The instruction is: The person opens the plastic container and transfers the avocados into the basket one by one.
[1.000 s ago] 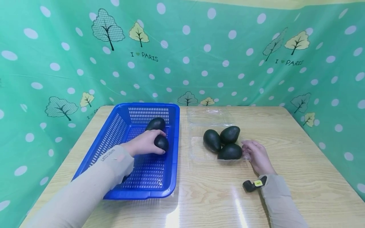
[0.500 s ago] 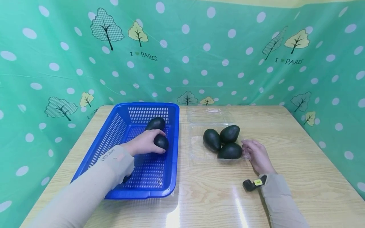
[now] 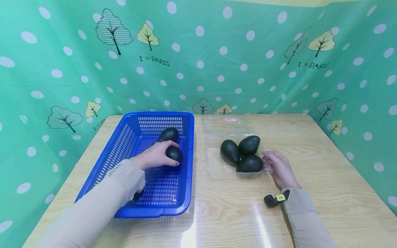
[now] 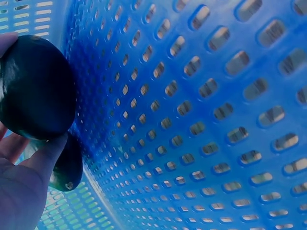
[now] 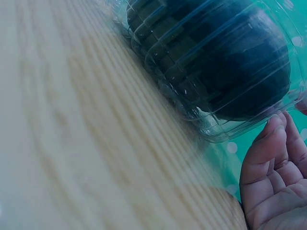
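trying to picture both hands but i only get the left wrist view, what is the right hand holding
Observer: The right hand pinches the right side of a clear plastic clamshell.
Operator: ok and whats in it
Observer: Three avocados lie in it, grouped toward its right side.
Operator: lid open or closed
Observer: Open; the lid lies folded back on the side away from the person.
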The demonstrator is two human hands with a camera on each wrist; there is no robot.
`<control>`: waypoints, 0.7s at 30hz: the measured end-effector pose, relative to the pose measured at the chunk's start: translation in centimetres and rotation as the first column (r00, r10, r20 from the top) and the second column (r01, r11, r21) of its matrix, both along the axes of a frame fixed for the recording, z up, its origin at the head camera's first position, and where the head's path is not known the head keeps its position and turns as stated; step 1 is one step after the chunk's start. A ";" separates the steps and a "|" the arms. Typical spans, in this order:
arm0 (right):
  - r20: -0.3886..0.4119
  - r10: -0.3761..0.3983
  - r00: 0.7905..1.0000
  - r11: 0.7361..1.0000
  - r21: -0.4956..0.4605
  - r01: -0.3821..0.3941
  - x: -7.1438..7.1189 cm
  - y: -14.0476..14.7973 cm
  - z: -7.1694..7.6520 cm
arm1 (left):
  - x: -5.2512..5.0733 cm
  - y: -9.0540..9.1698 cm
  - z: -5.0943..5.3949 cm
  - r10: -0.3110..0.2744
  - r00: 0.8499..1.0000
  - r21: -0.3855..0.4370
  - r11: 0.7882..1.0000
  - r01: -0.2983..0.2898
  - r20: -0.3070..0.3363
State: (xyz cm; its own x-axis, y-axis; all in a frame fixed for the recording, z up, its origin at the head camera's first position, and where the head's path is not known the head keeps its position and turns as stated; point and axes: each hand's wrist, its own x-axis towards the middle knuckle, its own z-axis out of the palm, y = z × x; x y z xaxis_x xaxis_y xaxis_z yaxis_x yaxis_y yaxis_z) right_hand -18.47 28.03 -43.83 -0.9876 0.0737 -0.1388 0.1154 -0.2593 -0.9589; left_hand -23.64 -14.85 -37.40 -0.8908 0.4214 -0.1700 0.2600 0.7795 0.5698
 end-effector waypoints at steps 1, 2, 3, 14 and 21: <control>0.001 0.002 1.000 1.000 0.002 -0.002 0.0 0.0 0.0 | 0.0 0.0 0.0 0.001 1.000 0.001 1.000 -0.001 0.002; 0.001 0.003 1.000 1.000 0.002 -0.003 0.0 0.0 0.0 | 0.0 0.0 0.0 0.001 1.000 0.001 1.000 -0.001 0.004; 0.000 0.005 1.000 1.000 0.002 -0.005 0.0 0.0 0.0 | 0.0 0.0 0.0 0.001 1.000 0.003 1.000 -0.001 0.005; -0.009 0.001 1.000 1.000 -0.009 -0.001 0.0 -0.1 0.1 | -0.1 0.0 0.1 0.004 1.000 -0.002 1.000 -0.004 0.005; -0.009 -0.003 1.000 1.000 -0.007 0.003 0.1 -0.2 0.1 | -0.1 0.0 0.0 -0.019 1.000 0.006 1.000 0.019 -0.001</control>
State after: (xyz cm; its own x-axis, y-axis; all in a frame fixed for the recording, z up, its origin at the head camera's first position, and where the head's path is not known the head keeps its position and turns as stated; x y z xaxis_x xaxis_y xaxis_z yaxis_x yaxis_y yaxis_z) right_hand -18.34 27.81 -43.69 -0.9886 0.0755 -0.1304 0.1060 -0.2665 -0.9580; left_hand -23.76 -14.85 -37.42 -0.8831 0.4389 -0.1661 0.2752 0.7710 0.5743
